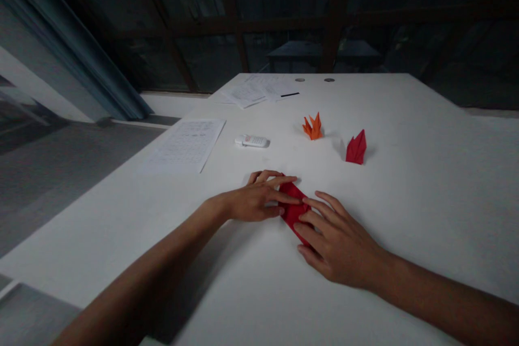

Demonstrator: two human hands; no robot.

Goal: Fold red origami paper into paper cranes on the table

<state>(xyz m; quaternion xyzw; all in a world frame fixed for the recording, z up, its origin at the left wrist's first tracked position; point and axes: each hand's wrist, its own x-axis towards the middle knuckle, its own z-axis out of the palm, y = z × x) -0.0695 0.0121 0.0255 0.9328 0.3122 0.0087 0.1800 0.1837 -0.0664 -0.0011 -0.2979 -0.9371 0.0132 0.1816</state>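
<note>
A folded sheet of red origami paper (294,210) lies on the white table between my hands. My left hand (259,197) rests on its left and far part, with the fingers stretched out across the surface. From the right, my right hand (334,238) lays its spread fingertips on the paper's right edge. The fingers cover parts of the sheet, so its full outline is hidden. Beyond my hands stand an orange folded paper figure (313,127) and, to its right, a red folded paper figure (356,148).
A white marker-like object (251,141) lies ahead of my left hand. Written sheets (188,143) sit at the left edge, with more papers (259,89) and a dark pen (290,94) farther back. Two small round discs (329,80) are near the table's far edge, before dark windows.
</note>
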